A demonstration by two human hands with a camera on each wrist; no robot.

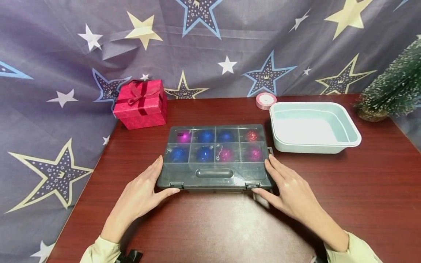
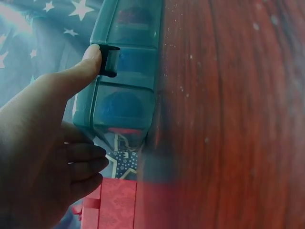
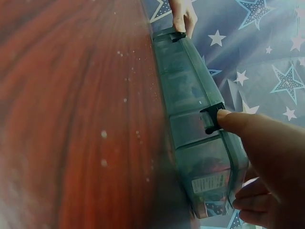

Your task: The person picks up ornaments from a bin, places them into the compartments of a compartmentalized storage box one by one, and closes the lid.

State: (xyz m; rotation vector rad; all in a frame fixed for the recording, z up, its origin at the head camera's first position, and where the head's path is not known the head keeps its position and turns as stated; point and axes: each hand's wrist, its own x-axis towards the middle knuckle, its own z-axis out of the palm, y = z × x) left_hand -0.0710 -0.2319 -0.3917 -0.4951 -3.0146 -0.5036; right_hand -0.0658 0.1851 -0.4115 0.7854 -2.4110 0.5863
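A clear grey plastic compartment box (image 1: pixel 184 172) lies on the table, its lid down. Through the lid show several Christmas baubles: blue (image 1: pixel 205 155), pink (image 1: pixel 255 154) and one red (image 1: pixel 252 136). My left hand (image 1: pixel 139 195) holds the box's left end, fingers along the side and thumb at the left front latch (image 2: pixel 110 61). At the other end my right hand (image 1: pixel 294 193) holds it likewise, with the thumb on the right latch (image 3: pixel 210 119). A white label (image 3: pixel 208 183) is stuck on the front wall near the right corner.
A red gift box (image 1: pixel 139 104) with a bow stands at the back left. Behind the compartment box is a pink ribbon roll (image 1: pixel 265 100). A pale blue plastic tub (image 1: pixel 315 149) sits to the right, and a small frosted tree (image 1: pixel 393 80) stands beyond it. Star-printed cloth (image 1: pixel 227 47) hangs behind the table.
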